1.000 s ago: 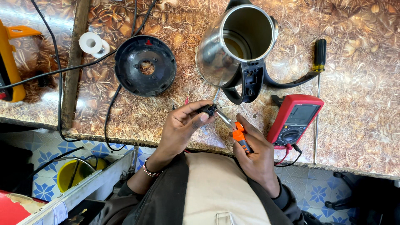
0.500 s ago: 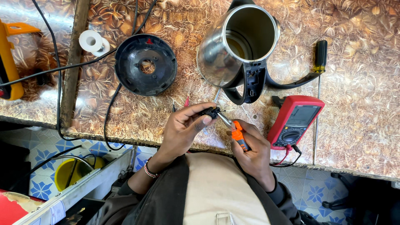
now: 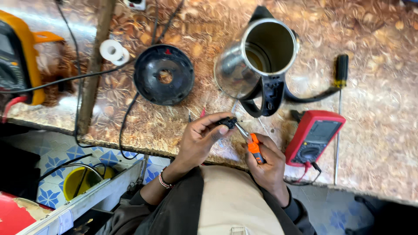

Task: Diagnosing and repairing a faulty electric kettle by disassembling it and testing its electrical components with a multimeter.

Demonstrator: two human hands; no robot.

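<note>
Near the front edge of the patterned worktop (image 3: 374, 143), a small black part (image 3: 227, 122) is held up between the two hands, just in front of the steel kettle (image 3: 257, 61). It is pinched in the left hand (image 3: 201, 140) and met from the right by the metal tip of an orange-handled tool (image 3: 251, 146), which is gripped in the right hand (image 3: 265, 163). Whether the tip actually touches the part cannot be told for certain, though the two appear to meet.

Behind the hands the open kettle is seen lying with its mouth toward the camera, its black handle (image 3: 269, 93) pointing at the part. To the left of it a round black kettle base (image 3: 163, 75) is set, its cord running off the worktop edge. A red multimeter (image 3: 314, 137) is placed just right of the right hand, and a long screwdriver with a black handle (image 3: 339, 100) lies beyond it. A white roll of tape (image 3: 114, 52) and a yellow meter (image 3: 17, 61) are found at the far left. Nothing stands between the hands and the part.

The left hand is closed at thumb and forefinger around the part, the other fingers curled loosely. The right hand is wrapped in a fist about the orange handle.
</note>
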